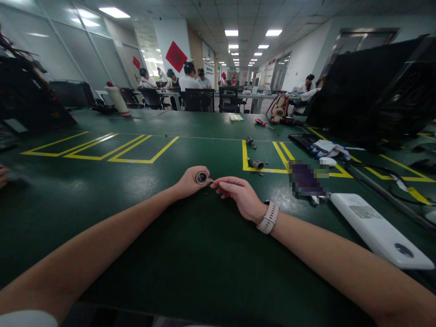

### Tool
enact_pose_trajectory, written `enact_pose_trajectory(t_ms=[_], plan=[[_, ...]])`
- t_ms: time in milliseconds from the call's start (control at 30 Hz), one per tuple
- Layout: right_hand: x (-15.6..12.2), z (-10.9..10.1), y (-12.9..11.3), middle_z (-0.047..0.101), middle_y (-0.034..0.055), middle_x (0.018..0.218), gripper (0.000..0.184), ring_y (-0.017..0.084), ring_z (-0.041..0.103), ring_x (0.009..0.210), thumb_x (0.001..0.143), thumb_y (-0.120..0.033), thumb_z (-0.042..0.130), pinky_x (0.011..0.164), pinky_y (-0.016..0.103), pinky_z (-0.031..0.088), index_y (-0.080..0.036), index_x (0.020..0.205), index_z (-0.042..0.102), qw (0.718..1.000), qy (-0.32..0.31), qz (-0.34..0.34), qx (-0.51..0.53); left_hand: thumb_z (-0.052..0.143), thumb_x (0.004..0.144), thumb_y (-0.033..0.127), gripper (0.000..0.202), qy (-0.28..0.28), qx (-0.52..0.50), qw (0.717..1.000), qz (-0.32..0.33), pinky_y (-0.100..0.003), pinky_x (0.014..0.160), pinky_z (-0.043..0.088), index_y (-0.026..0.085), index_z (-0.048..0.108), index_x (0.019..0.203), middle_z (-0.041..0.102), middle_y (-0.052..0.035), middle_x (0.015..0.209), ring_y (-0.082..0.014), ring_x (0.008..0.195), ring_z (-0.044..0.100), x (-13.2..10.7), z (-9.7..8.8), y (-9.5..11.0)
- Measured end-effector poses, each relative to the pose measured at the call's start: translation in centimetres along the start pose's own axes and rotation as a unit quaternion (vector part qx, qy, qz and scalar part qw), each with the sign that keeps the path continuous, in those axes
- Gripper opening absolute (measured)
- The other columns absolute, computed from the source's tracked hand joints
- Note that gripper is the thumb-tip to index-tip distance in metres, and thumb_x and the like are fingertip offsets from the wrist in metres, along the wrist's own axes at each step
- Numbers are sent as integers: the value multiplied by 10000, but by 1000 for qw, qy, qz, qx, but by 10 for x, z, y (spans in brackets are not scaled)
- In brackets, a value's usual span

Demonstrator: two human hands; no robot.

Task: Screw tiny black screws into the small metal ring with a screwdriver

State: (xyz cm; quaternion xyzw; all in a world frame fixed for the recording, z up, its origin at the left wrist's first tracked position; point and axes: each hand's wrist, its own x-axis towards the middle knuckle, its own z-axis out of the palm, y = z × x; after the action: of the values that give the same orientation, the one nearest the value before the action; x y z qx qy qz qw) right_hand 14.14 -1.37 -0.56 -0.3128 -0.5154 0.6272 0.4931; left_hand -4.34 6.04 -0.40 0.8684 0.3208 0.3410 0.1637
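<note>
My left hand (189,182) is closed around a round metal connector (201,177), its dark face ringed with bright metal and turned toward me. Between the pinched fingers of my right hand (240,194) is a thin metal tool (210,180); its exact kind is mostly hidden by the fingers. Its slim shaft reaches the connector's right side. A tiny dark piece (206,194) lies on the green table just below the hands. To the right, a second metal connector (256,163) and another dark metal fitting (250,142) lie inside a yellow-taped box.
The green table (153,272) carries yellow tape outlines. At right are a white power bank (378,229), a blurred phone (306,178), gloves (329,149) and cables. A red screwdriver (262,122) lies farther back. A pale bottle (117,100) stands at left; people sit beyond.
</note>
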Motion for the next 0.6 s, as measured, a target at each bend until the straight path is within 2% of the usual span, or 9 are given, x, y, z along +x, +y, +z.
enact_pose_trajectory(t_ms=[133, 300, 400, 500, 600], plan=[[0, 0, 1, 664, 42, 938, 155, 157, 562, 842, 770, -258, 580, 712, 310, 400, -196, 876, 675, 1000, -1, -6, -5, 578, 732, 298, 202, -6, -10, 1000, -8, -209, 522, 358, 149, 485, 632, 467, 31, 591, -93, 550, 438, 1, 0, -1], [-1, 6, -1, 657, 41, 899, 126, 157, 551, 819, 745, -249, 592, 689, 306, 397, -192, 817, 679, 999, 39, -3, -37, 548, 736, 226, 132, 1, 111, 994, 4, -238, 568, 356, 151, 499, 640, 488, 20, 611, -111, 580, 460, 1, 2, -4], [-1, 7, 0, 660, 42, 876, 127, 157, 551, 806, 730, -250, 606, 678, 302, 393, -189, 808, 686, 998, 38, 1, -50, 536, 739, 199, 109, -11, 169, 985, 20, -256, 598, 354, 154, 504, 645, 502, 16, 619, -117, 588, 461, 1, 2, -3], [0, 5, 1, 669, 40, 854, 121, 153, 554, 780, 723, -251, 615, 668, 298, 391, -188, 793, 689, 999, 33, -3, -31, 530, 754, 220, 131, -12, 151, 988, 35, -248, 590, 355, 157, 495, 645, 490, 20, 613, -112, 585, 455, 1, 2, -1], [1, 1, 1, 678, 43, 849, 125, 154, 563, 776, 730, -249, 609, 674, 300, 392, -182, 799, 689, 1000, 25, 1, 6, 542, 758, 260, 174, -16, 78, 996, 37, -222, 553, 354, 160, 476, 632, 466, 29, 601, -100, 568, 445, 0, 1, 2]])
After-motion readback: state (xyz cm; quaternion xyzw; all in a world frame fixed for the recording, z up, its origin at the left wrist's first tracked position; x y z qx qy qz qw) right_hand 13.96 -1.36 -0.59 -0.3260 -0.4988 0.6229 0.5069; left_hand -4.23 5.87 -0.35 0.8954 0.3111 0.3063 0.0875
